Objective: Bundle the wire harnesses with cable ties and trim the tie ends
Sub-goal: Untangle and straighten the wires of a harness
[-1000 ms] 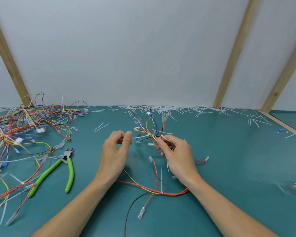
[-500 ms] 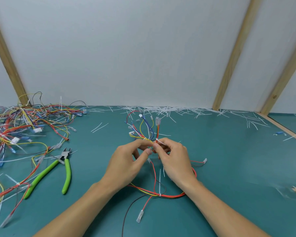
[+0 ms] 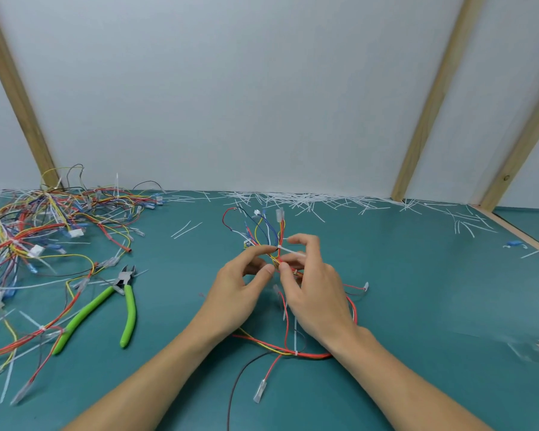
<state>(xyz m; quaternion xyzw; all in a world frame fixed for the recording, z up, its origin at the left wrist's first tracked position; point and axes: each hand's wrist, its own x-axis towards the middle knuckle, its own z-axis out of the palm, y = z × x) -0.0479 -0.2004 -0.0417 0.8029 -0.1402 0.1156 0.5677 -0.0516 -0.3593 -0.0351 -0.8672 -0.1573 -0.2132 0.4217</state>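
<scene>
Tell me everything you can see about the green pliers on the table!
The green-handled cutters lie flat on the teal table, left of both hands, and no hand touches them. They have two long, bright green handles that look like plastic or rubber, spread apart toward the near edge. The short grey metal jaws point away, up and to the right, slightly parted. Loose coloured wires from the pile on the left lie close beside the left handle, and thin white tie offcuts lie around the jaws.

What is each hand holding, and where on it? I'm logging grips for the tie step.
Both hands pinch the wire harness at the bundling point. The left hand grips the wires; the right hand grips them beside the white cable tie.
</scene>
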